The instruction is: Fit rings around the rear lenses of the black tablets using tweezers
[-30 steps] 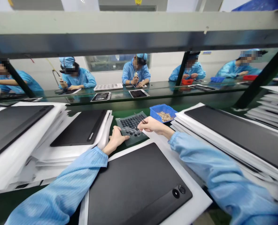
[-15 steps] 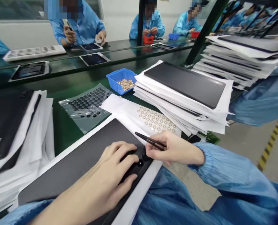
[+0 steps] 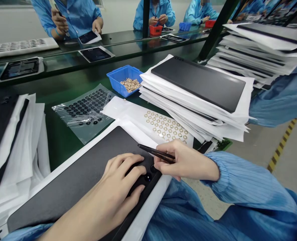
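Observation:
A dark grey tablet back cover (image 3: 88,167) lies slantwise on white paper in front of me. My left hand (image 3: 118,187) rests on it, palm down with the fingers spread, next to a round black camera ring (image 3: 147,176) near the cover's corner. Between the thumb and fingers of my right hand (image 3: 181,160) is a pair of black tweezers (image 3: 158,154). That hand's fingertips are close to a second black ring (image 3: 153,168); whether they touch it I cannot tell. Just beyond is a white sheet (image 3: 128,108) bearing rows of small gold-coloured rings (image 3: 165,125).
A clear bag of black rings (image 3: 85,107) lies beyond the cover, near a blue bin (image 3: 115,80) of small tan pieces. Paper-interleaved covers are stacked at left (image 3: 35,140) and right (image 3: 196,82). Co-workers in blue sit across the green bench (image 3: 70,75).
The view has tilted down and shifted slightly. My left hand stays on the cover, and my right hand keeps the tweezers by the rings. A co-worker's hand across the bench now lifts a tablet's edge.

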The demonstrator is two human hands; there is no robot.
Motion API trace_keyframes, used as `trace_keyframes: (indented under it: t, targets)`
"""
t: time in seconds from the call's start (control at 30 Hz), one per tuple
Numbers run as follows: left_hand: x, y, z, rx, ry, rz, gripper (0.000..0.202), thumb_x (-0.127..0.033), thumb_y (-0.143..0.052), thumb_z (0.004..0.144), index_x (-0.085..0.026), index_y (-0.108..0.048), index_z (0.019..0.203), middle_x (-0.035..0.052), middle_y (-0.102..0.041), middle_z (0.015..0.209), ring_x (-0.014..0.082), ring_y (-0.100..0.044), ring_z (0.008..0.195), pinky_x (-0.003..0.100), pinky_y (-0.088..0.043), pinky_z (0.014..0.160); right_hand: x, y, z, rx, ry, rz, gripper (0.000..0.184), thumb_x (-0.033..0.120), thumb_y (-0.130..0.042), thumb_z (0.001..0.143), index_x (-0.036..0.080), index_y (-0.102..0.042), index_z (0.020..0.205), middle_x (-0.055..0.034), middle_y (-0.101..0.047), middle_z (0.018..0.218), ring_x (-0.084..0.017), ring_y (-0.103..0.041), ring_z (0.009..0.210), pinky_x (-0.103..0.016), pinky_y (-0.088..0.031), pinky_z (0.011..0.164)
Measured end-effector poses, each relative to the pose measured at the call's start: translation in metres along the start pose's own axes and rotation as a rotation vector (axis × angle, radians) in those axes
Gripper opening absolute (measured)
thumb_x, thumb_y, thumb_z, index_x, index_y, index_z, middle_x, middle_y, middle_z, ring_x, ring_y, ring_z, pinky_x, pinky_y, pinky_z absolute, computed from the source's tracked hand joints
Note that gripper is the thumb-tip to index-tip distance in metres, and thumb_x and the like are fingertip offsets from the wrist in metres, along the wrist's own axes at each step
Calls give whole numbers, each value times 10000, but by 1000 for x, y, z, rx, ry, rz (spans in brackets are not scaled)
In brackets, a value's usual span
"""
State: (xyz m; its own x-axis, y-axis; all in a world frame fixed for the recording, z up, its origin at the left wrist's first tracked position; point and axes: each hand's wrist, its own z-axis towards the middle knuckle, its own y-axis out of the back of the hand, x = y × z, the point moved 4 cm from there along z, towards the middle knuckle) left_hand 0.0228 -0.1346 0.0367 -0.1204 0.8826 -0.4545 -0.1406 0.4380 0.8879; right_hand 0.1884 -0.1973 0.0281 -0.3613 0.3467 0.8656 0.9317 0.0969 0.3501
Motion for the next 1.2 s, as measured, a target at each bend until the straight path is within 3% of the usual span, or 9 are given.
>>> trace_keyframes:
  t: [0.17, 0.3, 0.37, 0.43, 0.5, 0.57, 0.77, 1.07, 1.2]
  targets:
    - [-1, 1, 1, 0, -21, 21, 301, -178, -432, 924, -254, -446, 1214, 56, -473, 1261, 210, -354, 1221, 337, -428, 968, 5, 2, -1, -43, 6, -119, 204, 117, -577, 687, 202, -440, 562, 89, -446, 363, -75, -478, 295, -142, -303, 291]
    - [-1, 1, 1, -23, -32, 41, 370, -200, -424, 929, -246, -410, 1296, 56, -473, 1290, 219, -365, 1208, 340, -430, 955, 3, 2, -3, -61, 67, -44, 181, 190, -605, 764, 201, -503, 615, 86, -447, 367, -76, -461, 302, -167, -339, 323]
    - [-1, 0, 1, -29, -33, 59, 392, -192, -408, 931, -262, -412, 1317, 43, -438, 1351, 230, -361, 1210, 356, -423, 955, 2, 4, -7, -189, 195, 45, 191, 284, -575, 836, 191, -587, 669, 54, -500, 421, -80, -462, 339, -198, -382, 370]
    - [0, 0, 1, -37, -37, 96, 420, -175, -395, 927, -295, -420, 1329, 20, -420, 1387, 240, -373, 1193, 378, -418, 938, -1, 5, -15, -400, 348, 132, 342, 375, -480, 910, 186, -638, 674, -1, -566, 523, -102, -509, 437, -235, -428, 445]
    - [1, 0, 1, -36, -50, 146, 441, -171, -398, 921, -322, -425, 1335, -3, -416, 1405, 246, -383, 1177, 391, -413, 914, -7, 1, -25, -593, 444, 227, 486, 440, -369, 952, 194, -630, 624, -26, -561, 574, -117, -520, 496, -256, -431, 470]
    - [2, 0, 2, -31, -63, 179, 446, -185, -409, 919, -334, -426, 1339, -22, -405, 1420, 249, -379, 1177, 394, -409, 900, -13, -7, -31, -686, 478, 287, 486, 456, -350, 956, 203, -602, 626, -25, -530, 581, -125, -514, 509, -266, -430, 464]
    - [5, 0, 4, -57, -79, 152, 428, -194, -415, 914, -320, -450, 1322, -29, -423, 1406, 250, -364, 1190, 386, -405, 892, -16, -30, -35, -683, 507, 282, 18, 244, -553, 887, 251, -565, 899, -37, -601, 830, -168, -637, 746, -295, -591, 622]
    - [4, -2, 1, -88, -23, 140, 393, -193, -415, 913, -318, -505, 1274, -24, -438, 1400, 254, -373, 1200, 400, -404, 907, -11, -37, -36, -827, 526, 214, 168, 64, -554, 815, 225, -527, 774, -28, -597, 729, -148, -627, 611, -267, -581, 500]
    - [4, -2, 2, -101, -97, 138, 404, -195, -425, 905, -293, -496, 1290, -6, -453, 1385, 253, -379, 1184, 386, -413, 889, -10, -37, -36, -840, 535, 165, 191, 31, -561, 789, 219, -532, 778, -30, -602, 740, -147, -627, 636, -265, -581, 511]
